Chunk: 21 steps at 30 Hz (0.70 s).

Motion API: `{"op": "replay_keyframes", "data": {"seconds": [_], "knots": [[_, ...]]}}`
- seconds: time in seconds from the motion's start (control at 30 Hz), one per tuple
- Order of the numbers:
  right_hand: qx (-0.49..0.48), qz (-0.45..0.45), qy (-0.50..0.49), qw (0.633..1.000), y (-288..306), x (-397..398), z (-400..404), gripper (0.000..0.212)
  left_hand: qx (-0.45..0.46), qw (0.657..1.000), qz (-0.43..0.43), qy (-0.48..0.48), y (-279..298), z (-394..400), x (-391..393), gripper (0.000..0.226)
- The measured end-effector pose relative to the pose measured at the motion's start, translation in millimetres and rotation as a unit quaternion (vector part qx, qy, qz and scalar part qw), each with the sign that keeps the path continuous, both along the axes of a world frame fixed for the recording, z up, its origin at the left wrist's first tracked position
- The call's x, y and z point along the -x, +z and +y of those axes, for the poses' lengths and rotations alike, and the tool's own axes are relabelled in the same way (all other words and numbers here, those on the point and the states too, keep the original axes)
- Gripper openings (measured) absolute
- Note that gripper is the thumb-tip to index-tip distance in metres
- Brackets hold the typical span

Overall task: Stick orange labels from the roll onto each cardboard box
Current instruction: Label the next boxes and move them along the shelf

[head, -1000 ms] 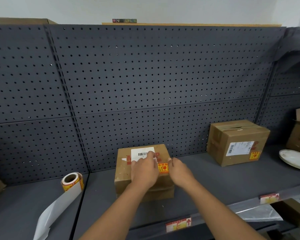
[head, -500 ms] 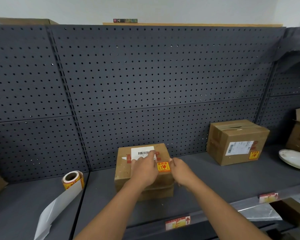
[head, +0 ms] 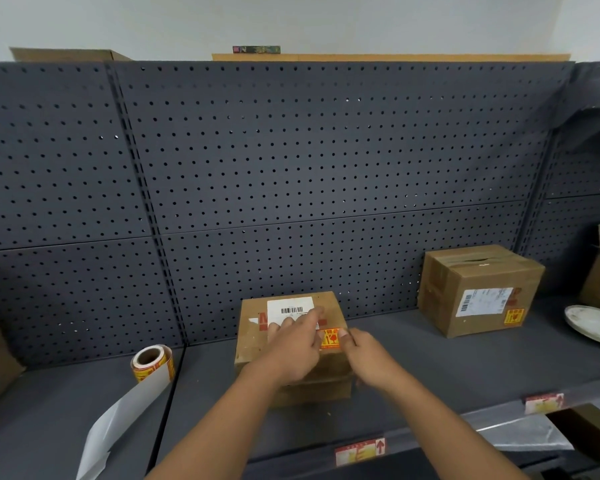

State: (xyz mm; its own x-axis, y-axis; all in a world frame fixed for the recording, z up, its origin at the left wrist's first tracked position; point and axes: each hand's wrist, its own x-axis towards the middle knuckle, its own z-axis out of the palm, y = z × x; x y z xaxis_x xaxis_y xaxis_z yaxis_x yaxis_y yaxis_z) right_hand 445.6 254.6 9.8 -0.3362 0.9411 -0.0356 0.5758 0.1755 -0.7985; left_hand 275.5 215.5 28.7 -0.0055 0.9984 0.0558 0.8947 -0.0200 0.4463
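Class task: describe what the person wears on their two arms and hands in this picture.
Nothing is worn: the left hand and right hand are bare, without gloves, rings or a watch in view. Both forearms are bare to the frame's bottom edge; no sleeves show.

I saw matt brown cardboard on the near box [head: 291,344], a glossy orange label [head: 329,339] on it, a paper label roll [head: 152,363] trailing smooth white backing, matt dark perforated metal pegboard [head: 291,161], matt grey shelf [head: 430,362].
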Motion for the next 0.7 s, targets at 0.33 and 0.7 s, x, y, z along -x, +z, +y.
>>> {"op": "replay_keyframes", "data": {"seconds": [0.33,0.7], "knots": [[0.053,0.013,0.017,0.998,9.1,-8.0,-11.0,0.054,0.038,0.999,-0.015,-0.019,8.0,-3.9,5.5,0.051],[0.065,0.108,-0.079,0.989,10.0,-16.8,-7.9,0.049,-0.126,0.965,-0.062,0.220,21.2,-36.0,53.1,0.033]]}}
